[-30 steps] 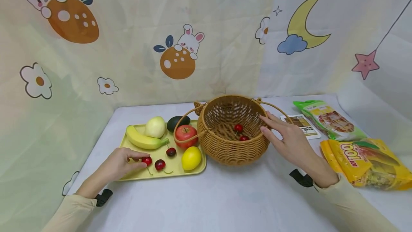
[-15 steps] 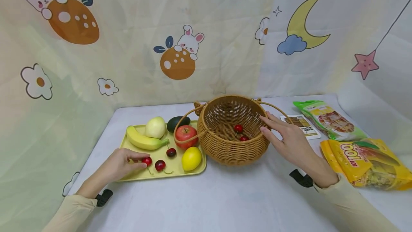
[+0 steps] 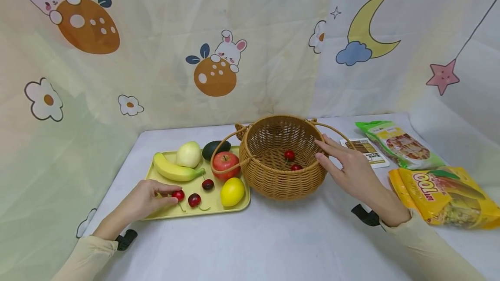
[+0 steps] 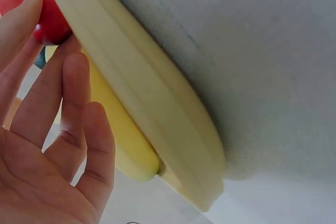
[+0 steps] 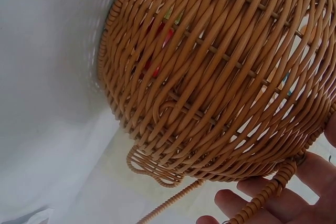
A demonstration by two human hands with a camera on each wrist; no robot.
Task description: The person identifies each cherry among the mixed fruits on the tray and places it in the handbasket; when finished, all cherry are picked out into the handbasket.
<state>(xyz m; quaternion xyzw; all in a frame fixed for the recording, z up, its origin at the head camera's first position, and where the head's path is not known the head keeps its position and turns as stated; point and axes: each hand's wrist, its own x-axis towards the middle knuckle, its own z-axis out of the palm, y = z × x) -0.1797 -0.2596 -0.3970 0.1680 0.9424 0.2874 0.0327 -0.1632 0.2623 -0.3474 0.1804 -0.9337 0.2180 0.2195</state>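
On the left part of the yellow tray (image 3: 164, 213), my left hand (image 3: 146, 199) pinches a red cherry (image 3: 178, 195) between thumb and fingers. The same cherry (image 4: 52, 22) shows at the fingertips in the left wrist view. Beside it lie a dark red cherry (image 3: 194, 200) and another dark cherry (image 3: 208, 184). My right hand (image 3: 351, 168) rests its fairly straight fingers on the right rim of the wicker basket (image 3: 283, 185); in the right wrist view its fingers (image 5: 281, 200) lie by the handle (image 5: 257, 203). Inside the basket are two red cherries (image 3: 289, 155).
The tray also bears a banana (image 3: 175, 171), a pale round fruit (image 3: 189, 154), an avocado (image 3: 212, 150), an apple (image 3: 225, 165) and a lemon (image 3: 232, 192). At right lie a green snack bag (image 3: 406, 144), a yellow bag (image 3: 449, 196) and a flat white packet (image 3: 367, 151).
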